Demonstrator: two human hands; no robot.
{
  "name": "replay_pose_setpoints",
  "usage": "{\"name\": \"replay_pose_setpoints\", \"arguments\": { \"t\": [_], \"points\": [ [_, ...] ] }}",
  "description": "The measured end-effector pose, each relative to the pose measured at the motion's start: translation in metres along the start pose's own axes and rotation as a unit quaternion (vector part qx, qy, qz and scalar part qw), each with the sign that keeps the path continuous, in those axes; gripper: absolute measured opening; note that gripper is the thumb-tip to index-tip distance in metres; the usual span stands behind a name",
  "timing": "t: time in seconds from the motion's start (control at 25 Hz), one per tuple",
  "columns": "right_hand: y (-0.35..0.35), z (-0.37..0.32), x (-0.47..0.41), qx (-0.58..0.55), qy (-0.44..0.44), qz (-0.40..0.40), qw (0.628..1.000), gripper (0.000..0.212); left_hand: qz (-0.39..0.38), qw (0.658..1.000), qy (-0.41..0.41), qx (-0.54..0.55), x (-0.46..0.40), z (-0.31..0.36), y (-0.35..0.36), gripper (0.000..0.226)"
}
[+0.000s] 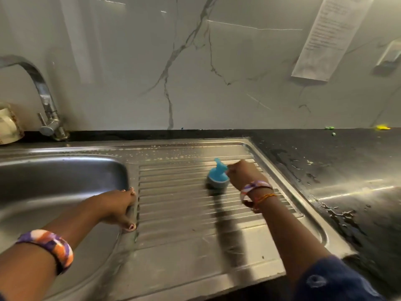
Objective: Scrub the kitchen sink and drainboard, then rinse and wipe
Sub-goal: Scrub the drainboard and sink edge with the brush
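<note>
A steel sink bowl [54,192] lies at the left, with its ribbed steel drainboard [195,224] to the right. A blue-handled scrubber [217,175] stands on the far ribs of the drainboard. My right hand [244,174] grips its blue handle from the right. My left hand [118,208] holds the ridge between bowl and drainboard, its fingers curled over the edge. Soap suds dot the drainboard's far strip [165,156].
A chrome tap [43,98] rises at the back left beside a pale cup [7,124]. Wet black countertop [336,170] runs right of the drainboard, with small yellow and green bits [383,127] at the wall. A paper sheet [325,38] hangs on the marble backsplash.
</note>
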State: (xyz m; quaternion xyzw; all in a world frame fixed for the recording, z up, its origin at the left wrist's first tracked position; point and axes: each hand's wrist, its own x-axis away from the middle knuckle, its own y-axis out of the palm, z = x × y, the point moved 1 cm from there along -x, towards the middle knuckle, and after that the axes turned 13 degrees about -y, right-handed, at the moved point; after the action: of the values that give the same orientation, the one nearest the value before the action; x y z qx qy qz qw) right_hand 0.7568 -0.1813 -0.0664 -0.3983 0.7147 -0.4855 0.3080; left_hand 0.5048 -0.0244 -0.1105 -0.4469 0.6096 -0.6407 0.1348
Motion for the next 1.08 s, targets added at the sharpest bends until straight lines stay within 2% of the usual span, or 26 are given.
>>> {"name": "replay_pose_setpoints", "arguments": {
  "t": [0.08,0.16,0.24,0.4,0.56,0.64,0.72,0.84,0.96,1.08],
  "points": [
    [-0.033,0.063,0.003,0.018,0.118,0.033,0.992,0.033,-0.005,1.0,0.004,0.017,0.003,-0.001,0.0,0.078],
    [-0.056,0.095,0.006,0.008,0.209,0.066,0.976,0.033,-0.001,0.999,0.008,0.039,0.007,-0.003,0.001,0.075],
    [-0.056,0.087,-0.002,-0.009,0.218,0.075,0.973,0.032,0.008,0.998,0.011,0.068,0.012,-0.003,0.002,0.078],
    [-0.002,-0.015,-0.019,-0.06,0.095,0.04,0.993,0.032,0.003,0.994,-0.017,0.109,0.019,-0.003,0.008,0.09],
    [0.07,-0.139,-0.007,-0.116,-0.08,-0.02,0.99,0.031,0.01,0.996,-0.047,0.078,0.015,-0.003,0.008,0.075],
    [0.075,-0.149,-0.003,-0.11,-0.123,-0.035,0.986,0.031,0.013,0.997,-0.047,0.054,0.015,0.0,0.005,0.07],
    [0.059,-0.114,-0.008,-0.106,-0.096,-0.021,0.989,0.031,0.008,0.997,-0.046,0.059,0.015,-0.002,0.005,0.072],
    [0.012,-0.024,-0.013,-0.024,-0.027,-0.019,0.999,0.033,0.008,0.996,-0.044,0.071,0.011,-0.004,0.007,0.076],
    [-0.039,0.051,-0.007,0.005,0.114,0.027,0.993,0.033,0.001,0.997,-0.044,0.06,0.007,-0.006,0.009,0.077],
    [-0.053,0.068,0.0,0.013,0.205,0.058,0.977,0.033,0.003,0.997,-0.035,0.073,0.005,-0.007,0.011,0.077]
  ]
}}
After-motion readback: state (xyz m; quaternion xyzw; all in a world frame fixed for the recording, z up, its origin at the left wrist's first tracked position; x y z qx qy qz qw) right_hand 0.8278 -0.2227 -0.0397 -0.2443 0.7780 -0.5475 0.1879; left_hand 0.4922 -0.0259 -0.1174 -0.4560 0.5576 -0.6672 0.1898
